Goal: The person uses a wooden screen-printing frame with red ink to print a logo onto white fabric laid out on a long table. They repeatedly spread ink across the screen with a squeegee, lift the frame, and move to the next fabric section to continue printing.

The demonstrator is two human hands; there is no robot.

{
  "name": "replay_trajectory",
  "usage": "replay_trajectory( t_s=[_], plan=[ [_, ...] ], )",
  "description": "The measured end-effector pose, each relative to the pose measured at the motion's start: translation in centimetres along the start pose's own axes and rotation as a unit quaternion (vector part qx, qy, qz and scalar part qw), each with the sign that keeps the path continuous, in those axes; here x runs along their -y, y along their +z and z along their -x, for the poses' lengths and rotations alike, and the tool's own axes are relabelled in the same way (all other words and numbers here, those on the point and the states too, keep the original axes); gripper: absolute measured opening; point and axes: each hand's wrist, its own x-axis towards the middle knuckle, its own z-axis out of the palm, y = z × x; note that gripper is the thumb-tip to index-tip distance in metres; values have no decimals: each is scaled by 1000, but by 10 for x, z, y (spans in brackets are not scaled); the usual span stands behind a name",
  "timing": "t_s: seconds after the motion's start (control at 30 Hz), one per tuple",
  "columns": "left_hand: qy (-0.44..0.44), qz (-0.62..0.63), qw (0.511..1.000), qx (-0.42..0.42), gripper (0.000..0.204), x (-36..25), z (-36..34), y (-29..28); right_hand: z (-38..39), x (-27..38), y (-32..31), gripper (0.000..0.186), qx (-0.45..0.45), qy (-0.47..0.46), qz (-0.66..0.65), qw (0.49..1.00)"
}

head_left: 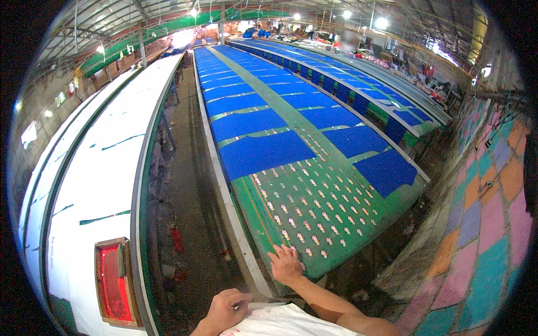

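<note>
At the near end of a long green table point(252, 207), my right hand point(286, 264) rests with its fingers apart on the surface, by the near left corner. Rows of small pink and white printed figures point(314, 211) cover this bare green part, the closest ones just beyond my fingertips. My left hand point(227, 308) is held low in front of my white shirt point(286, 322), left of the table's end. Its fingers are curled in towards the thumb, and anything inside them is hidden. Blue cloth panels point(266, 152) lie flat in two columns farther up the table.
On the left runs another long table covered in white cloth point(106, 173), bearing a wooden-framed screen with red mesh point(115, 283). A dark aisle point(193, 213) separates the two tables. Farther right stands a table with more blue panels point(386, 103). Multicoloured patchwork point(448, 246) slopes along the right side.
</note>
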Motion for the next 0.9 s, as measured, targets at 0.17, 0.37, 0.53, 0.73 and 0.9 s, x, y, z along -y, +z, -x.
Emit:
replay_trajectory(
  t_s=[0.17,0.37,0.53,0.73,0.9],
  plan=[
    [13,3,1000,-10,25,-3,0,-2,-5,12,-3,43,8,-31,5,999],
    [11,2,1000,-26,27,-1,1,2,-4,18,1,38,3,-75,7,997],
    [10,-9,1000,-28,25,-3,1,-3,-10,21,6,37,8,-83,-1,997],
    [9,-14,1000,11,72,6,-6,6,-8,19,6,39,32,-73,-20,997],
    [34,153,977,147,110,-69,-103,-37,-3,10,4,45,104,-25,-33,994]
  ],
)
